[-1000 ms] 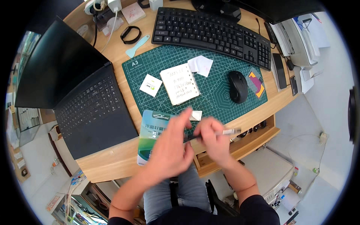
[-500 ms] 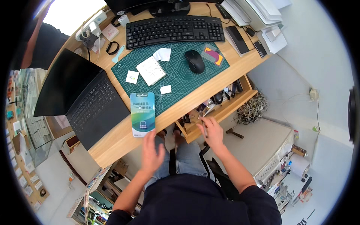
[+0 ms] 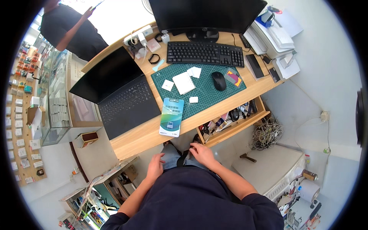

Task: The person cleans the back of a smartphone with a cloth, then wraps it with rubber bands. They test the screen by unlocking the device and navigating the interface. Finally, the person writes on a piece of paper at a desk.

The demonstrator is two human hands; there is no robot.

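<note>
Over my lap, my left hand (image 3: pixel 155 165) rests with loosely bent fingers, and nothing shows in it. My right hand (image 3: pixel 202 154) is close to it, fingertips pinched together beside a dark strap (image 3: pixel 182 159); what they hold is too small to make out. In front of both hands, a flat blue-green package (image 3: pixel 171 117) with a hang slot lies at the desk's front edge. To the right, the wooden drawer (image 3: pixel 234 129) is pulled out, filled with cables, small tools and loose parts.
On the desk (image 3: pixel 132 143) are a laptop (image 3: pixel 128 101), a keyboard (image 3: pixel 205 53), a mouse (image 3: pixel 219 81) and a green cutting mat (image 3: pixel 203 105) bearing a small notepad (image 3: pixel 184 83) and paper pieces. A hammer (image 3: pixel 248 157) lies at lower right. Another person (image 3: pixel 73 30) stands beyond the desk.
Both hands have drawn back to my lap: the right from beside the drawer, where it held a slim tool, the left from near the package. The view has shifted, showing more of the monitor.
</note>
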